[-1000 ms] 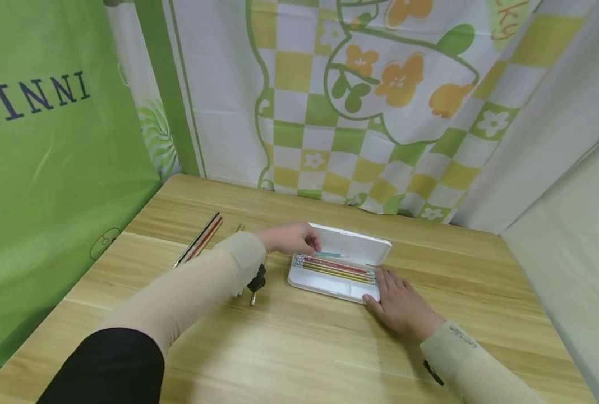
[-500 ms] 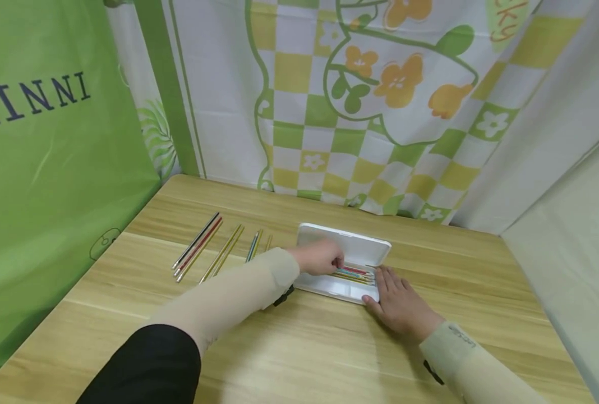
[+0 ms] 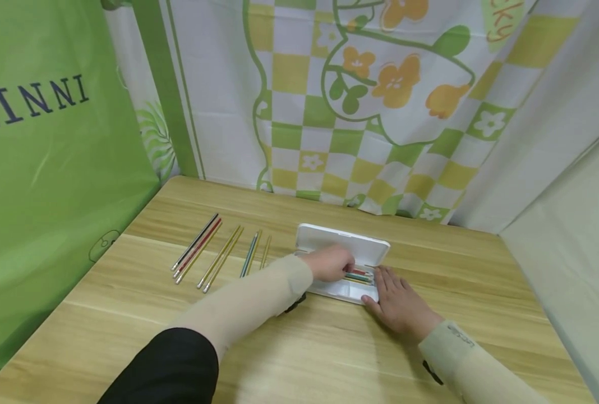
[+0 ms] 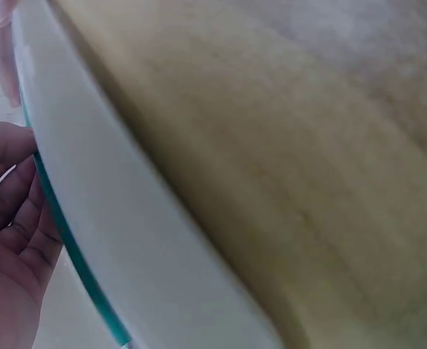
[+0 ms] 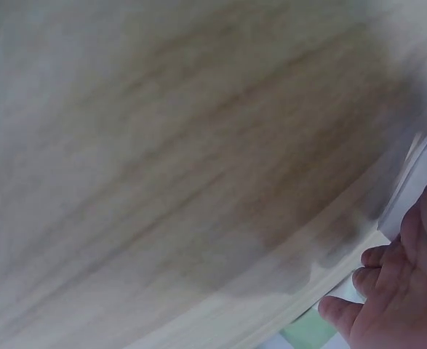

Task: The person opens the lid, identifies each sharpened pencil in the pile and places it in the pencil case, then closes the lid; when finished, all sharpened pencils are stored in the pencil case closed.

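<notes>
A white pencil case (image 3: 342, 290) lies on the table with its lid (image 3: 365, 247) raised at the back. My left hand (image 3: 330, 264) is inside it and pinches a teal pencil (image 4: 75, 251) between thumb and fingers. Part of that pencil is hidden under the hand in the head view. A red pencil (image 3: 360, 271) and yellow ones show beside it in the case. My right hand (image 3: 402, 303) rests against the case's right end, fingers extended along it and thumb at the front corner. In the right wrist view, only part of the right hand (image 5: 402, 291) appears.
Left of the case, several pencils lie on the wooden table (image 3: 299, 348) in groups: a black one (image 3: 194, 242) with red and yellow ones, a yellow pair (image 3: 221, 258), a teal one (image 3: 249, 255) beside yellow ones. A patterned curtain (image 3: 289, 140) hangs behind the table.
My left hand has moved right from the case's left end into the case, bringing the teal pencil down among the others. The right hand stays at the case's right end.
</notes>
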A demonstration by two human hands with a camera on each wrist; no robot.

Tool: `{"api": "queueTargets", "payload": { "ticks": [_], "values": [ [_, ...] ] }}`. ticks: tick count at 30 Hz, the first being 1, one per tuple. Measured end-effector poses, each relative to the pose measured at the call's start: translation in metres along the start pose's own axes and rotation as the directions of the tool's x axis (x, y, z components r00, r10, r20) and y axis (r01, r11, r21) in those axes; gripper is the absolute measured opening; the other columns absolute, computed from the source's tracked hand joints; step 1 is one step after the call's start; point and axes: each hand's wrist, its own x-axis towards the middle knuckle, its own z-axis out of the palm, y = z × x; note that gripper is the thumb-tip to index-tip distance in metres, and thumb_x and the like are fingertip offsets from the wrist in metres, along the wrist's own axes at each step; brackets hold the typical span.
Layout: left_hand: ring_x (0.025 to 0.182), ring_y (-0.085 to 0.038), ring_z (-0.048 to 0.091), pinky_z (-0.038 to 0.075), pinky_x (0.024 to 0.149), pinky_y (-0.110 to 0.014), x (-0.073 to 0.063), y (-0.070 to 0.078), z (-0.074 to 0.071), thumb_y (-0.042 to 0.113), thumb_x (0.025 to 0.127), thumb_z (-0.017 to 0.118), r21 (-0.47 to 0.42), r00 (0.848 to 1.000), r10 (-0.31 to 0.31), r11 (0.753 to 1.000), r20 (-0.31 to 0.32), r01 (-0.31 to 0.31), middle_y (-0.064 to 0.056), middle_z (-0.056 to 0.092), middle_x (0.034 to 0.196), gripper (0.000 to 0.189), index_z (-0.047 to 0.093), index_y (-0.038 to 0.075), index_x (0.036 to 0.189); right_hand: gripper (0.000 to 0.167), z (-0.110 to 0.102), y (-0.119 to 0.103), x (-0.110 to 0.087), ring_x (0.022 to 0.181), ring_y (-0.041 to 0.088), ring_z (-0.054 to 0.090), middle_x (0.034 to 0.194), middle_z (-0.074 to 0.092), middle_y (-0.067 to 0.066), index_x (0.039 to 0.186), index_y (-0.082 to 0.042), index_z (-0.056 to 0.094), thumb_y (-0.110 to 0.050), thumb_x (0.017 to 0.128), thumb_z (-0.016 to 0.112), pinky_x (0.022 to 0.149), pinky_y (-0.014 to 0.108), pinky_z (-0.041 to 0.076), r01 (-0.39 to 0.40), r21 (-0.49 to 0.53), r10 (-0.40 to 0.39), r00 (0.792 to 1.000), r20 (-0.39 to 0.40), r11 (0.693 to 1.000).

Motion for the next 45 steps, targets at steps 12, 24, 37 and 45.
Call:
{"api": "queueTargets", "payload": {
  "ticks": [12, 24, 37, 45],
  "values": [
    [0.089, -0.011, 0.064, 0.05, 0.084, -0.017, -0.006, -0.002, 0.0, 0.0, 0.092, 0.069, -0.053, 1.0, -0.018, 0.998, 0.002, 0.018, 0.0, 0.073, 0.097, 0.016, 0.076, 0.007, 0.105, 0.085, 0.012, 0.008, 0.003, 0.144, 0.057, 0.027, 0.155, 0.026, 0.043, 0.15, 0.022, 0.026, -0.053, 0.11, 0.033, 0.112, 0.07, 0.029, 0.035, 0.004, -0.035, 0.999, -0.037, 0.999],
    [0.083, -0.011, 0.061, 0.051, 0.079, -0.018, -0.023, -0.012, -0.003, 0.003, 0.096, 0.067, -0.138, 0.998, -0.032, 0.99, -0.059, 0.023, -0.001, 0.071, 0.091, 0.01, 0.075, 0.005, 0.101, 0.086, 0.017, 0.012, 0.002, 0.143, 0.057, 0.028, 0.154, 0.027, 0.044, 0.15, 0.021, 0.025, -0.054, 0.11, 0.03, 0.112, 0.07, 0.03, 0.035, -0.019, -0.035, 0.998, -0.052, 0.999],
    [0.08, -0.011, 0.058, 0.052, 0.075, -0.023, -0.085, -0.059, -0.023, -0.002, 0.093, 0.063, -0.298, 0.99, -0.068, 0.954, -0.12, 0.029, -0.003, 0.068, 0.088, 0.011, 0.073, 0.002, 0.097, 0.082, 0.022, 0.013, 0.005, 0.144, 0.055, 0.029, 0.156, 0.027, 0.041, 0.15, 0.021, 0.026, -0.05, 0.11, 0.035, 0.113, 0.068, 0.03, 0.047, -0.046, -0.05, 0.997, -0.059, 0.998],
    [0.088, -0.017, 0.061, 0.055, 0.083, -0.033, -0.137, -0.099, -0.039, 0.002, 0.094, 0.062, -0.397, 0.957, -0.251, 0.901, -0.143, 0.176, -0.004, 0.068, 0.094, 0.013, 0.069, -0.003, 0.104, 0.083, 0.01, 0.006, 0.001, 0.144, 0.056, 0.028, 0.155, 0.027, 0.043, 0.15, 0.021, 0.026, -0.052, 0.11, 0.032, 0.113, 0.069, 0.029, 0.044, -0.04, -0.046, 0.998, -0.042, 0.998]
  ]
}}
